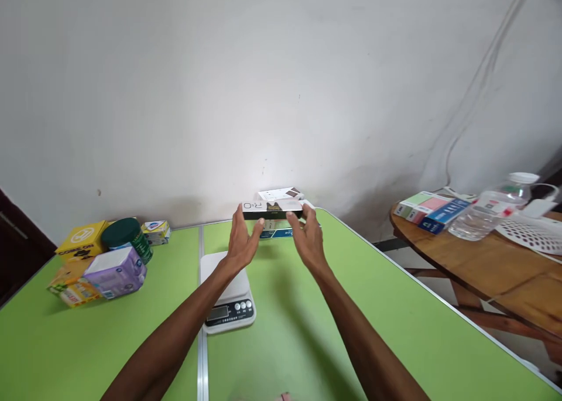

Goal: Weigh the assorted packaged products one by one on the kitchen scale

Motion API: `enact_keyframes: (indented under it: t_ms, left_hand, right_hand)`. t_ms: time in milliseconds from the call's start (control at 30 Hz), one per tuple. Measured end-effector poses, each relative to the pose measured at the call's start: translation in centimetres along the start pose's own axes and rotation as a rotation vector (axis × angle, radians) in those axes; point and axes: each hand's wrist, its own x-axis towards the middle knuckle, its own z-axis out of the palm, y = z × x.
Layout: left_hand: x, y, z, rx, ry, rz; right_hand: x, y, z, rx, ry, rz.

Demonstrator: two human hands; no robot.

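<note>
Between my two hands is a long flat box (281, 206), white on top with a black front side. My left hand (242, 240) grips its left end, thumb at the front edge. At the other end, my right hand (308, 237) closes on it the same way. Behind and below it are other boxes near the wall: a white box (278, 194) and a blue-and-white box (281, 232), both partly hidden. A white kitchen scale (228, 292) with a dark display panel lies on the green table (281, 342), just left of and below my left hand.
At the left stand a yellow box (83, 240), a green-lidded jar (127, 237), a purple pack (115, 272), an orange pack (74, 281) and a small box (157, 232). The wooden table (496, 278) at right holds cartons (430, 211), a plastic jug (492, 208) and a white perforated basket (533, 234).
</note>
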Motion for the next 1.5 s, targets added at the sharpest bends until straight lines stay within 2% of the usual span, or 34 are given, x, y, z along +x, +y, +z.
enact_keyframes:
  t_ms: [100,167,200,267,400,500,600,733,867,933,1033,1133,1233,1367,1500]
  left_hand:
    - [3.5,0.7,3.4,0.008,-0.02,0.035]
    - [4.2,1.1,4.3,0.01,-0.004,0.027]
    - [3.8,1.3,4.2,0.009,0.003,0.019]
    - [1.7,1.3,2.6,0.006,0.012,0.001]
    - [-6.4,0.2,-3.6,0.062,0.09,-0.013]
    - [-12.5,-2.3,-7.4,0.102,0.182,-0.131]
    - [-16.0,-5.4,-8.9,0.067,0.222,-0.265]
    - [-16.7,-7.6,-9.1,0.046,0.237,-0.259]
    - [-15.8,-9.2,-10.5,0.066,0.332,-0.206]
    - [-15.4,-10.5,-11.6,0.039,0.38,-0.262]
    - [-15.2,-12.1,-12.6,0.0,0.41,-0.337]
    - [-15.5,-12.3,-12.3,0.012,0.4,-0.335]
    - [-16.1,-11.2,-11.1,0.051,0.371,-0.29]
    - [-17.0,-9.6,-9.0,0.13,0.278,-0.187]
    - [-16.9,-8.3,-7.5,0.147,0.265,-0.196]
  right_hand:
    - [3.7,0.7,-1.7,-0.048,0.072,0.082]
    - [4.4,0.5,-2.4,-0.049,0.078,0.092]
    - [4.0,0.2,-2.5,-0.036,0.069,0.083]
    - [1.8,-0.6,-2.2,0.004,0.032,0.051]
    - [-6.4,-1.7,0.1,0.11,-0.14,0.056]
    - [-12.3,-1.2,2.6,0.164,-0.313,0.123]
    - [-15.4,-0.2,4.8,0.164,-0.403,0.123]
    - [-15.9,0.4,5.6,0.162,-0.394,0.164]
    - [-15.0,1.3,4.7,0.124,-0.231,0.263]
    - [-14.4,2.3,4.2,0.074,-0.172,0.277]
    - [-13.6,3.2,3.6,0.057,-0.169,0.286]
    - [-13.4,3.1,3.3,0.069,-0.175,0.284]
    - [-14.1,2.3,3.6,0.114,-0.2,0.264]
    - [-15.8,1.4,5.1,0.188,-0.288,0.229]
    - [-16.6,0.8,6.2,0.281,-0.328,0.221]
